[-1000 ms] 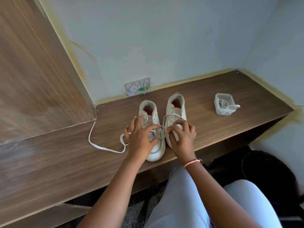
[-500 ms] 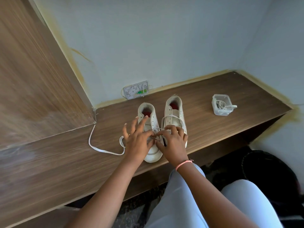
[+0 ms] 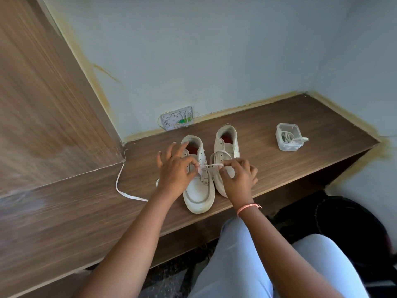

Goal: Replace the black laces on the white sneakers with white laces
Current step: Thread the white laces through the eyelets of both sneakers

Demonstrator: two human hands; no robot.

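Note:
Two white sneakers stand side by side on a wooden shelf [image 3: 279, 117], toes toward me. My left hand [image 3: 175, 169] rests over the eyelets of the left sneaker [image 3: 198, 190], thumb and forefinger pinching a white lace [image 3: 212, 164] at the eyelets. My right hand [image 3: 238, 179] pinches the same lace a little to the right, in front of the right sneaker [image 3: 226, 143]. The lace's long free end [image 3: 126, 193] trails left across the shelf. A loop of lace lies over the right sneaker's tongue. No black lace is visible.
A small clear plastic box [image 3: 287, 139] with a coiled white lace stands at the right of the shelf. A white wall socket plate [image 3: 177, 121] sits behind the sneakers. A wooden panel [image 3: 43, 104] rises on the left. A black object [image 3: 348, 229] lies below right.
My right hand has drawn the lace out to the right, away from the left sneaker's eyelets. My left hand stays on the left sneaker with its fingers spread wider.

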